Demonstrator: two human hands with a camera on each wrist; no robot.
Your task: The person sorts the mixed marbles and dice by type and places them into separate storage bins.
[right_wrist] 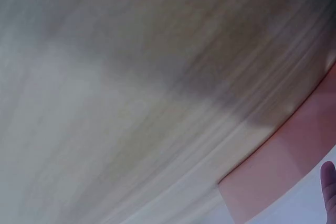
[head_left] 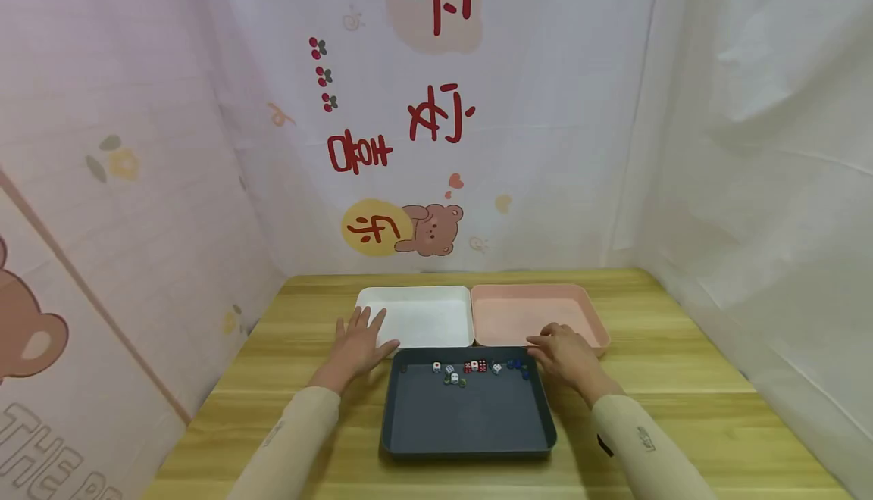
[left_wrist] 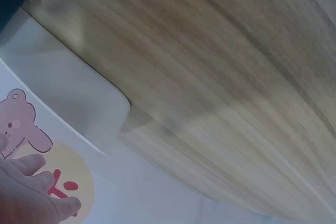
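Your left hand (head_left: 355, 347) has a wide grip, fingers spread at the white rectangular tray (head_left: 430, 322) near the wood-grained table's (head_left: 696, 401) far edge. Your right hand (head_left: 566, 352) bends its fingers beside the dark grey rectangular tray (head_left: 470, 420); its grip I cannot tell. Small red and white dice (head_left: 482, 366) lie inside, toward the table's far edge.

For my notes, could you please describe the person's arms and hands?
The left sleeve and right sleeve are long and cream, each with small lettering; a black piece shows under the right one. Left hand and right hand are bare.
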